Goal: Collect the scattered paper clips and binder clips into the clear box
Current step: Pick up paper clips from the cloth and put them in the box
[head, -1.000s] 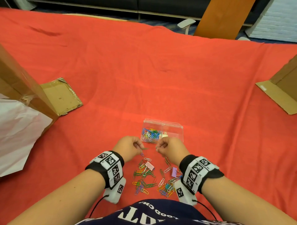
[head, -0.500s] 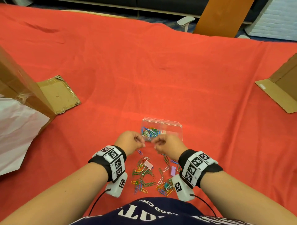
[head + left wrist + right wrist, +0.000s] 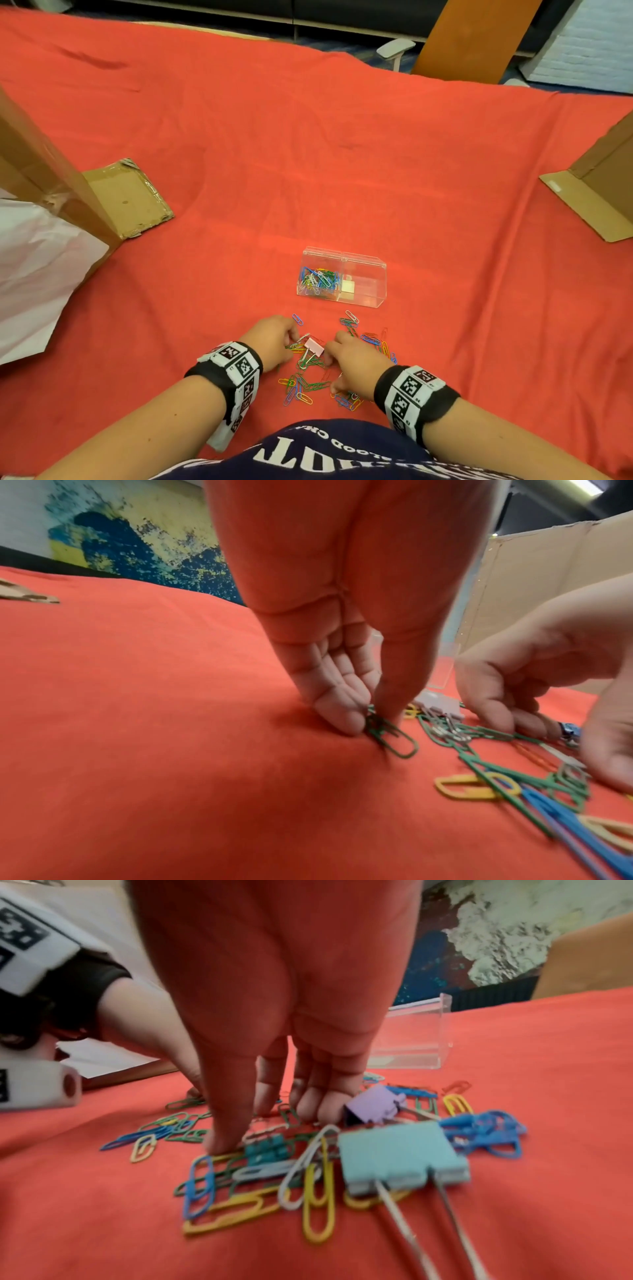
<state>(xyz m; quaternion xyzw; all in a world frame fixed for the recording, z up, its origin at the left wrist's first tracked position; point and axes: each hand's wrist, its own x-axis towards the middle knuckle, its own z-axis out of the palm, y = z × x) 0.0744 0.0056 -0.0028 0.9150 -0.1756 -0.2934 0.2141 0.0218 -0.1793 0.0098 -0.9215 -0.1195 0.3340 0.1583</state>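
Observation:
The clear box (image 3: pixel 363 301) stands on the red cloth, with colored paper clips (image 3: pixel 318 279) in its left half and a cream binder clip (image 3: pixel 348 287) in the right. Nearer me lies a scattered pile of paper clips (image 3: pixel 301 383) with a pink binder clip (image 3: pixel 314 346). My left hand (image 3: pixel 294 339) (image 3: pixel 369 722) pinches green paper clips (image 3: pixel 394 737) off the cloth. My right hand (image 3: pixel 330 371) (image 3: pixel 265 1123) presses its thumb and straight fingers (image 3: pixel 222 1139) down onto the pile, beside a purple binder clip (image 3: pixel 373 1104), a light blue one (image 3: pixel 400 1153) and a small teal one (image 3: pixel 267 1150).
A tall cardboard box (image 3: pixel 51 178) with a flap (image 3: pixel 126 195) and white paper (image 3: pixel 34 267) stand at the left. Another cardboard box (image 3: pixel 589 192) sits at the right edge. An orange board (image 3: pixel 472 37) leans beyond the far side of the cloth (image 3: pixel 308 154).
Both hands have drawn back from the box's front edge toward me and dropped onto the pile. The left hand now pinches green clips.

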